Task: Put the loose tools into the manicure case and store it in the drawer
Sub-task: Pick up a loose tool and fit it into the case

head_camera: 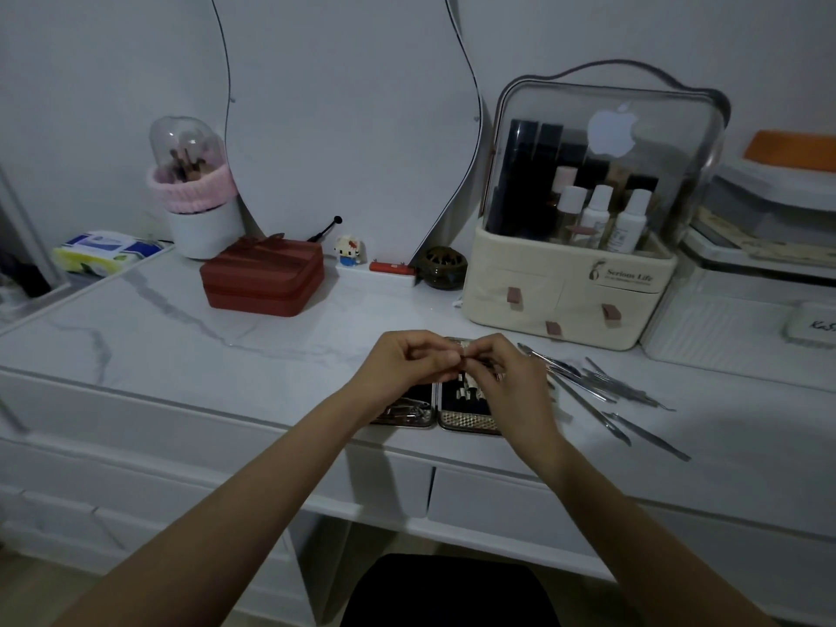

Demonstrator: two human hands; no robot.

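I judge the step in hand to be seating one small tool into the open manicure case [466,411], which lies flat directly beneath my fingers, near the front edge of the table [181,337], its two halves spread side by side. To do this well, I would keep the tool level with the elastic loops in the half below my right fingers, feed it in tip first, and steady the case only after the tip has caught, so the case does not slide toward the edge. My left hand [409,362] has its fingers curled inward, fingertips meeting those of the other hand above the far end of the case; it appears to pinch a small item, but the item is too small and too hidden for me to name. My right hand [506,377] is likewise curled, thumb and forefinger pressed together on what looks like the same small metal piece. Neither hand is spread open. The loose tools [601,386], a scatter of thin metal picks and files, lie on the table to the right of my right fingers, some just beside the hand and others farther out. The drawer [520,509] sits below the case, on the near side of my fingers, and is closed; I judge much of the task remains
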